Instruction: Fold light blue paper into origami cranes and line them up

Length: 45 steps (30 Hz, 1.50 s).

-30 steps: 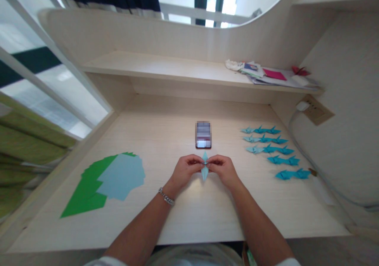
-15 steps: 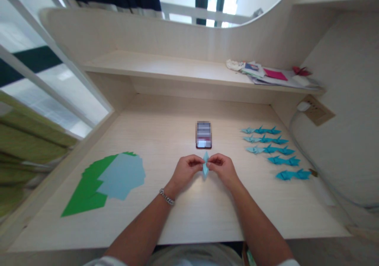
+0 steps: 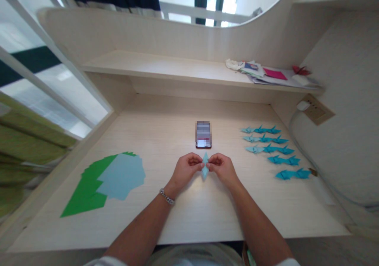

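Between my two hands stands a small light-blue folded paper [image 3: 205, 172], a narrow diamond shape with its points toward and away from me. My left hand [image 3: 189, 167] pinches its left side between thumb and fingers. On the other side, my right hand [image 3: 220, 166] pinches the right edge the same way. The thumbs nearly meet at the paper's middle and cover part of it. Just beyond the paper lies a phone [image 3: 203, 134] with its screen lit.
Rows of blue folded paper cranes [image 3: 269, 149] stand on the desk at the right. Fanned light-blue sheets [image 3: 124, 177] overlap green sheets [image 3: 85, 191] at the left. Papers [image 3: 275, 74] lie on the shelf [image 3: 162, 66]. A cable [image 3: 314, 165] runs along the right wall from a socket [image 3: 316, 110].
Both hands keep their pinch on the folded paper. The paper's near end looks slightly wider now; otherwise almost nothing has moved.
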### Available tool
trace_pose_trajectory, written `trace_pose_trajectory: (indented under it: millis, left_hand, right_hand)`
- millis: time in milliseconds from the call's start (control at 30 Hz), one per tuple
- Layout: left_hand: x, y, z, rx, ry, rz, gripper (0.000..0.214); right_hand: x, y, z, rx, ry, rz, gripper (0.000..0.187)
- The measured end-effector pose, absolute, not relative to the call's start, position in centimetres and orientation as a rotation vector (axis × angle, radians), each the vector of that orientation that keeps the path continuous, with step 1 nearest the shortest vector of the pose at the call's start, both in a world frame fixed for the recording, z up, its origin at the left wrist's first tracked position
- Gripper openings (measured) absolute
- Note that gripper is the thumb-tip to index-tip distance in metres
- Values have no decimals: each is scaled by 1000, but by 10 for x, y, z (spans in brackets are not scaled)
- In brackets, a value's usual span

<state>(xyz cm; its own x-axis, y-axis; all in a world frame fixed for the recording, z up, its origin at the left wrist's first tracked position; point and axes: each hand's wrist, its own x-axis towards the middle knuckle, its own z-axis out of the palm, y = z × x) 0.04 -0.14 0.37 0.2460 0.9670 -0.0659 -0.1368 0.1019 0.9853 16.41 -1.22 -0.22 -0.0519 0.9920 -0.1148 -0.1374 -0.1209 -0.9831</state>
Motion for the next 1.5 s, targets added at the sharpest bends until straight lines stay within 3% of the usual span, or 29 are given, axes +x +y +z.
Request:
trace_pose_trajectory:
  millis: [700, 1500]
  left_hand:
    - [2, 0, -6, 1182, 980, 1029, 15]
    - [6, -4, 0, 1151, 1082, 1142, 31]
  right_hand:
    - [164, -10, -8, -1253, -1146, 1265, 26]
    - [154, -12, -9, -1142, -1089, 1310, 31]
